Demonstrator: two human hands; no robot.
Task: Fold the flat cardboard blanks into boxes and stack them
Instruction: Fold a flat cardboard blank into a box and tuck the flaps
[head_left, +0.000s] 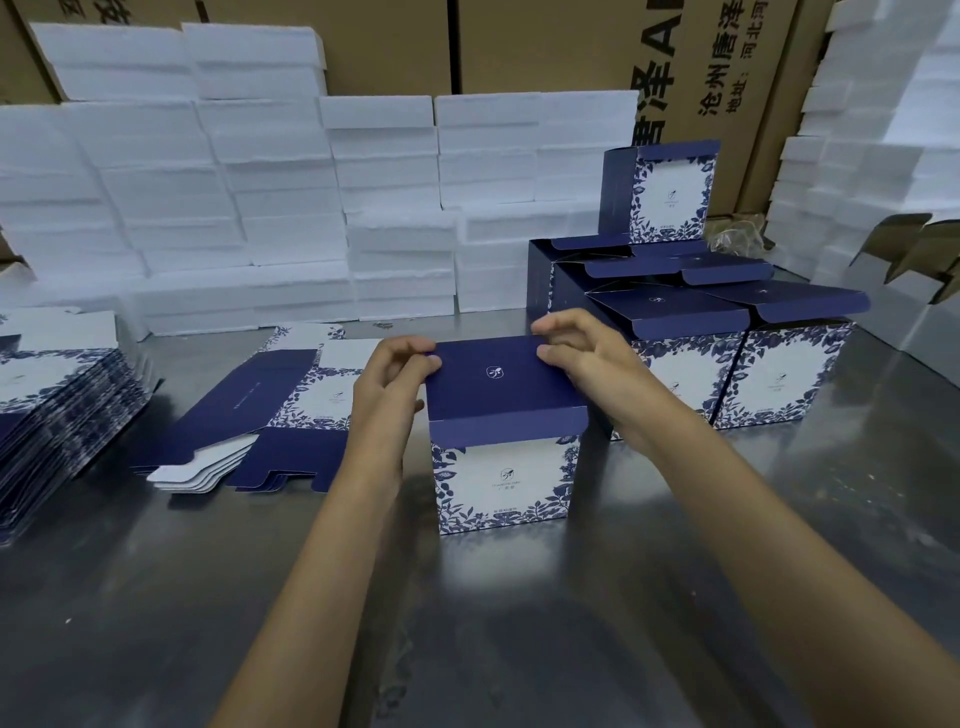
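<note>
While your fingertips are pinching the far corners of the navy lid flap (491, 371), your left hand (387, 387) is gripping its left corner with curled fingers and your right hand (584, 358) is gripping its right corner the same way. You are holding that flap over the top of the folded box (501, 480), which is standing upright on the metal table (519, 623) at the centre of the frame, its white floral face turned toward you and the flap's front lip hanging down over that face.

Just left of the box, a small pile of flat blanks (270, 410) is lying on the table beside your left forearm. A taller stack of blanks (62, 410) is sitting at the left edge of the frame.

To the right and slightly behind the box, finished boxes (737, 364) are standing side by side with their lids raised; one more box (662, 195) is sitting on top of them. White foam blocks (260, 197) are filling the upper left and centre, with brown cartons (545, 41) behind them.
</note>
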